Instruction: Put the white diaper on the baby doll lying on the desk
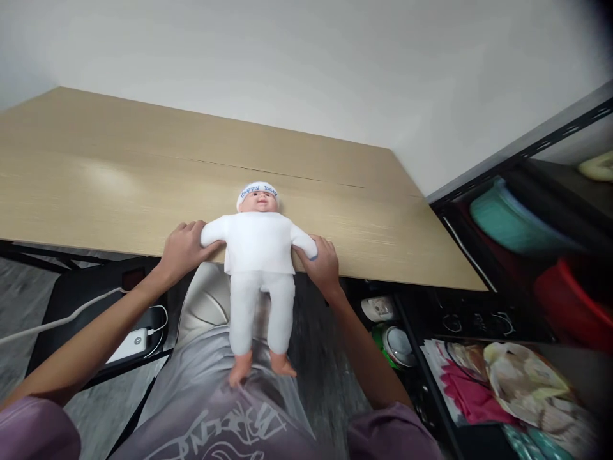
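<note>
A baby doll [259, 255] in a white outfit and a white cap with blue lettering lies face up at the front edge of a light wooden table [119, 185]. Its head and chest rest on the tabletop; its legs hang over the edge toward my lap. My left hand [182, 250] is closed around the doll's arm on the left side. My right hand [322, 260] grips the doll's other arm at the table edge.
Under the table on the left lie a white power bank [128, 345] and a white cable [57, 321]. A black shelf [527, 211] on the right holds a teal container [502, 220], a red one [569, 297], and fabric items lower down. A grey-white wall rises behind the table.
</note>
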{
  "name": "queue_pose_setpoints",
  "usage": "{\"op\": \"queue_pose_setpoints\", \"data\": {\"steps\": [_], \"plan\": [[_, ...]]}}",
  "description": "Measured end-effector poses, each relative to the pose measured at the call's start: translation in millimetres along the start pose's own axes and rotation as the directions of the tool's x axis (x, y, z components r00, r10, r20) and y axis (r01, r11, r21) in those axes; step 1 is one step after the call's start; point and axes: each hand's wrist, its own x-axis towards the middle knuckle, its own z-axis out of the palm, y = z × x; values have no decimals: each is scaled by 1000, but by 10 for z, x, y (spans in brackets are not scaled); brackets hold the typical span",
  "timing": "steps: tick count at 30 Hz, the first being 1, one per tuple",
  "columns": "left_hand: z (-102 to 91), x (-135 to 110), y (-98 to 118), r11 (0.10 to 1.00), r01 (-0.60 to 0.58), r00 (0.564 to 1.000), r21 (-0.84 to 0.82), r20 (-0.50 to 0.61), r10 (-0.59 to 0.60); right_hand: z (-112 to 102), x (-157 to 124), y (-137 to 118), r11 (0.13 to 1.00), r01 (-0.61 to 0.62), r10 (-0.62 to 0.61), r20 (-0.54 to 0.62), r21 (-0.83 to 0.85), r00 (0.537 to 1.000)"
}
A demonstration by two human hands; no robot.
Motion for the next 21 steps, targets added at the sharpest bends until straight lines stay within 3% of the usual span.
{"op": "queue_pose_setpoints", "data": {"steps": [12,21], "plan": [[307,984,-325,999,-46,996,25,-81,48,502,786,295,998,-19,22,54,-62,998],[402,1542,-426,999,-33,996,-11,-88,32,773,1298,430,998,5,-4,18,-65,1000]]}}
